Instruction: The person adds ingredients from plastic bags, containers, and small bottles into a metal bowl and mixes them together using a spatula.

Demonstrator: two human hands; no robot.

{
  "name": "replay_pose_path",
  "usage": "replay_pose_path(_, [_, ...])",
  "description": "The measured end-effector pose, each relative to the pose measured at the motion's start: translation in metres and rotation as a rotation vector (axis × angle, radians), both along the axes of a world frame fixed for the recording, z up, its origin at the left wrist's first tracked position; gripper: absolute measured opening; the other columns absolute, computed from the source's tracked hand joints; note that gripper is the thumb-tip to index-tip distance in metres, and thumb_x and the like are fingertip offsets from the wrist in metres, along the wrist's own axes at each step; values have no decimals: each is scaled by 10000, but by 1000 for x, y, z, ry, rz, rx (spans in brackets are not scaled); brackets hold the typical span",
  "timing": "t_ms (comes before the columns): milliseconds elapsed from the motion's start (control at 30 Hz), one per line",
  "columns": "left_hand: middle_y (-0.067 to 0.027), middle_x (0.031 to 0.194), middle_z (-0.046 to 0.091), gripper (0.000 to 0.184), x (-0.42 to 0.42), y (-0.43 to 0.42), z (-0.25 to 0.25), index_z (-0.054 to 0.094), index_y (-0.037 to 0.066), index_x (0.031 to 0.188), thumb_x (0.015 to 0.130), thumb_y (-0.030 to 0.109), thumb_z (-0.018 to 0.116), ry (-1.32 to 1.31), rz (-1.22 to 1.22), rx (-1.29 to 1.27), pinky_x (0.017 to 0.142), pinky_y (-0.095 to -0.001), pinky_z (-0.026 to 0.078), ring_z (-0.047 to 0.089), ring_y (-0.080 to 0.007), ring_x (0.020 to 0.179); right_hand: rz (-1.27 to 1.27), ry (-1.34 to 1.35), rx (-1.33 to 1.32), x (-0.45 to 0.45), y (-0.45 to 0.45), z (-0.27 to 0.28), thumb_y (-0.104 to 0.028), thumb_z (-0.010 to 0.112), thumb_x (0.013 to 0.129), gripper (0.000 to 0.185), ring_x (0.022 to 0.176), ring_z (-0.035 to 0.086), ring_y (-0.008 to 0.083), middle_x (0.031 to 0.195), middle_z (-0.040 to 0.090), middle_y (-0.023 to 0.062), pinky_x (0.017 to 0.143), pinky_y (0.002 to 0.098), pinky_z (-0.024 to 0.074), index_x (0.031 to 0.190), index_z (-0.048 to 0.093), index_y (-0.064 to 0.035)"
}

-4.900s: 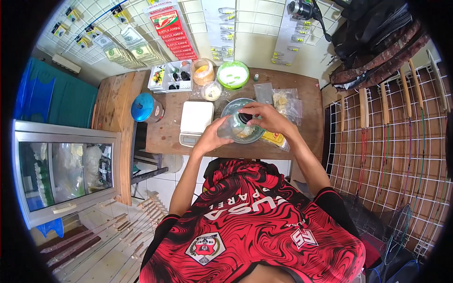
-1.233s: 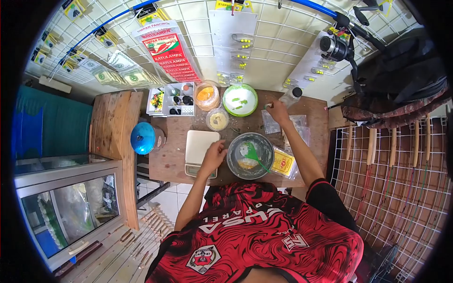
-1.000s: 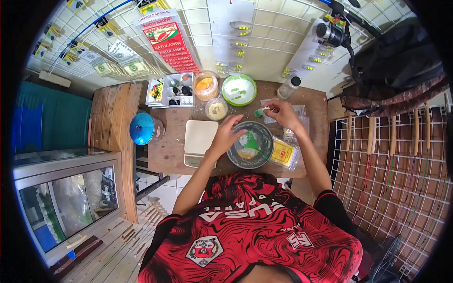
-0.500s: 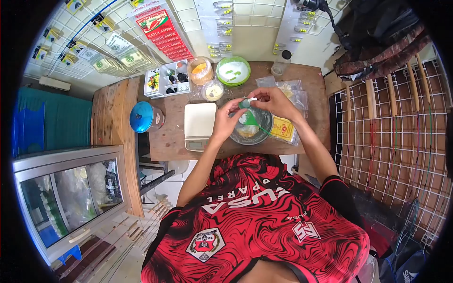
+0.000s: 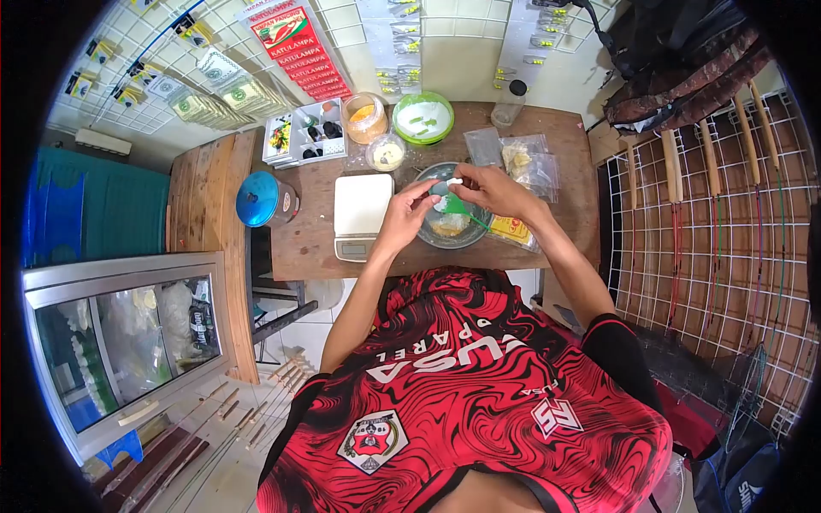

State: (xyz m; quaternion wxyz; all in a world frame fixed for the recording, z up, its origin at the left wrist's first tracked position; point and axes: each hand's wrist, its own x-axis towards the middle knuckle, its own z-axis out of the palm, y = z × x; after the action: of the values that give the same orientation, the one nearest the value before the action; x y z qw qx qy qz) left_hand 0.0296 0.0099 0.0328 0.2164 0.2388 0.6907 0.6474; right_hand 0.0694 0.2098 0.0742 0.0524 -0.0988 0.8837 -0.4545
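Over the grey mixing bowl (image 5: 477, 232), both hands meet at a small bottle (image 5: 440, 188), greyish-green with a white end. My left hand (image 5: 404, 221) is closed around its body with thumb and fingertips. My right hand (image 5: 498, 191) pinches the white end; whether that cap is loose cannot be made out. Inside the bowl lies a green spatula (image 5: 453, 205) with a thin green handle, over pale powder and a yellowish lump (image 5: 449, 226). A yellow packet (image 5: 510, 229) lies right of the bowl, partly under my right forearm.
A white scale (image 5: 363, 209) stands left of the bowl. Behind are a green bowl of white powder (image 5: 451, 128), a tub of orange powder (image 5: 366, 128), a small cup (image 5: 386, 154) and a clear bottle (image 5: 510, 107). Plastic bags (image 5: 539, 162) lie at right, a blue-lidded jar (image 5: 258, 201) at left.
The view has tilted slightly, shifting the table upward. Both hands stay together over the bowl, still gripping the small bottle; only slight finger movement shows.
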Motion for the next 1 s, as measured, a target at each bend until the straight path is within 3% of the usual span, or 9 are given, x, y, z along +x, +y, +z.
replay_pose_path(167, [-44, 951, 587, 300, 6, -3, -2, 567, 4, 1142, 851, 74, 585, -13, 19, -17, 737, -215, 423, 525, -85, 836, -35, -68, -38, 7, -3, 15, -157, 611, 824, 193, 576, 517, 104, 685, 583, 53, 524, 273, 408, 968, 573, -35])
replay_pose_path(333, [-35, 963, 591, 302, 5, -6, -5, 559, 12, 1142, 848, 72, 591, -71, -33, -93, 739, -213, 428, 534, -72, 825, -44, -85, -142, 7, 0, 0, -103, 629, 802, 168, 590, 500, 51, 714, 590, 15, 525, 219, 405, 948, 588, -33])
replay_pose_path(500, [-51, 916, 606, 302, 2, -5, -13, 519, -12, 1131, 853, 82, 590, -186, -43, 133, 739, -237, 466, 549, -90, 822, -49, -100, -272, 9, 3, -4, -54, 644, 785, 159, 603, 492, 24, 732, 586, -21, 525, 195, 396, 936, 600, -34])
replay_pose_path(633, [-50, 878, 606, 285, 1, -12, -15, 532, -21, 1112, 851, 79, 590, -240, -20, 116, 723, -250, 483, 551, -94, 811, -169, -151, -369, 14, 8, 8, -61, 645, 785, 185, 607, 501, 24, 709, 584, -25, 525, 193, 393, 966, 613, -39])
replay_pose_path(733, [-30, 867, 600, 262, -1, -18, -18, 555, -15, 1086, 843, 73, 600, -173, -20, 33, 688, -226, 465, 538, -68, 767, -239, -156, -409, 17, 15, 8, -87, 649, 789, 213, 625, 522, 32, 706, 595, -10, 540, 199, 410, 989, 612, -26])
replay_pose_path(800, [22, 773, 565, 245, -2, -23, -29, 594, 18, 1040, 808, 80, 642, -102, -35, -78, 608, -194, 411, 488, -47, 667, -262, -154, -396, 19, 18, 6, -94, 650, 793, 219, 639, 528, 29, 713, 596, -15, 552, 193, 413, 995, 611, -20])
replay_pose_path(933, [41, 725, 534, 233, 4, -28, -43, 612, 24, 1011, 788, 72, 659, -122, -33, -133, 552, -192, 377, 428, -36, 616, -271, -153, -358, 24, 22, -2, -88, 644, 801, 210, 622, 494, 10, 697, 579, -37, 546, 179, 386, 1000, 611, -29])
replay_pose_path(1000, [62, 695, 490, 244, 4, -30, -44, 609, 10, 1006, 777, 66, 672, 3, -77, -260, 532, -181, 367, 413, -27, 605, -261, -165, -328, 25, 22, -6, -80, 641, 807, 207, 611, 478, -3, 690, 569, -54, 536, 168, 367, 1005, 606, -31])
